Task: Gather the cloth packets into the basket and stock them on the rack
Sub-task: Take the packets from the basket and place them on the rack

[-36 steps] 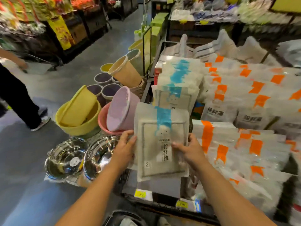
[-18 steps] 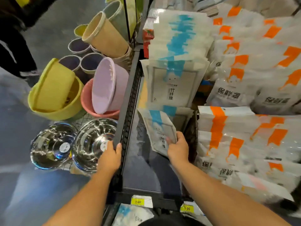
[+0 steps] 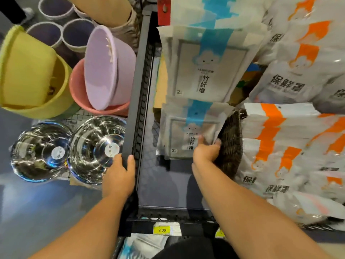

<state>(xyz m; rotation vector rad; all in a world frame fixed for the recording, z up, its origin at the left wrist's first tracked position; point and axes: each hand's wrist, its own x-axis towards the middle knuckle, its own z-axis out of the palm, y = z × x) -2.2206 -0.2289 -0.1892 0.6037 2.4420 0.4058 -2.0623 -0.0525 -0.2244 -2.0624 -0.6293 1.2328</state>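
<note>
Store aisle, grey floor, black rack [image 3: 139, 90] mid-frame. Gripped rack's left edge with left hand [image 3: 119, 176], fingers curled over the bar. Pinched packet [image 3: 186, 131] at its lower right corner with right hand [image 3: 205, 152], hand just beside wicker panel [image 3: 231, 143]. Found packet flat on shelf, directly in front of blue-striped stack [image 3: 209, 68], overlapping its bottom edge. Noted orange bags [image 3: 280, 137] right of panel; steel bowls [image 3: 93, 146] and basins [image 3: 110, 68] left of rack, well apart from packet.
</note>
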